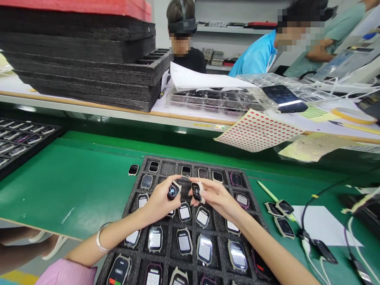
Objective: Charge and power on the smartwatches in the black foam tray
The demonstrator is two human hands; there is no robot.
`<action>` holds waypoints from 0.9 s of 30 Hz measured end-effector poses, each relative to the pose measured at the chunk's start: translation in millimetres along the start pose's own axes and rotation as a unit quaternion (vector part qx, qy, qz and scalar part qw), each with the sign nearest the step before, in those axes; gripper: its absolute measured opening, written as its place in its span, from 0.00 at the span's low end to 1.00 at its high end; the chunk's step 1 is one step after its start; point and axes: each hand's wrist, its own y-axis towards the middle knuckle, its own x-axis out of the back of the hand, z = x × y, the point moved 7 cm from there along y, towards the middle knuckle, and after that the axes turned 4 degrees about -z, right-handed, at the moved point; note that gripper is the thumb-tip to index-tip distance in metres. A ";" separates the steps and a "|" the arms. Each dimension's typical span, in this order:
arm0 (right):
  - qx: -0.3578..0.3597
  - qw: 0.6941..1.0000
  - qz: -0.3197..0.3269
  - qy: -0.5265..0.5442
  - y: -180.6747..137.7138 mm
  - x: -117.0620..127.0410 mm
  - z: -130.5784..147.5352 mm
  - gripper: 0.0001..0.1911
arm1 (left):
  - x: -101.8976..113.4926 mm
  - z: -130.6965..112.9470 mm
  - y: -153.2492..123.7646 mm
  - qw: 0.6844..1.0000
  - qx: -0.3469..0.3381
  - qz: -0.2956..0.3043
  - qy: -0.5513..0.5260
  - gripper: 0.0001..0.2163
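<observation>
My left hand (164,194) is closed around a smartwatch case (173,191) without a strap, its round dial lit on a dark screen. In my right hand (216,194) a second smartwatch case (196,191) is pinched between thumb and fingers, tilted sideways with its screen lit. Both hands hover over the upper middle of a black foam tray (166,168). Strapless watches sit in most of its pockets, many with white lists on their screens, such as one watch (184,240) below my hands. Some pockets are hidden by my hands and forearms.
One loose watch (133,170) lies left of the tray. To the right are several watches (284,227), a green pen (267,190), white paper (325,225) and cables. Stacked foam trays (89,75) and a phone (284,98) rest on the raised shelf. People are across the bench.
</observation>
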 end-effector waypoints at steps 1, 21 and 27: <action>-0.002 1.000 0.001 0.000 -0.1 -0.2 -0.2 0.23 | 0.8 0.0 0.1 1.000 -0.002 -0.005 0.000 0.22; -0.008 1.000 -0.014 -0.008 0.9 -2.6 -2.6 0.23 | 4.9 0.8 0.4 1.000 -0.012 -0.014 0.009 0.21; -0.005 1.000 -0.026 -0.011 0.3 -1.1 -2.2 0.22 | 4.4 2.4 1.1 1.000 -0.010 -0.012 0.007 0.20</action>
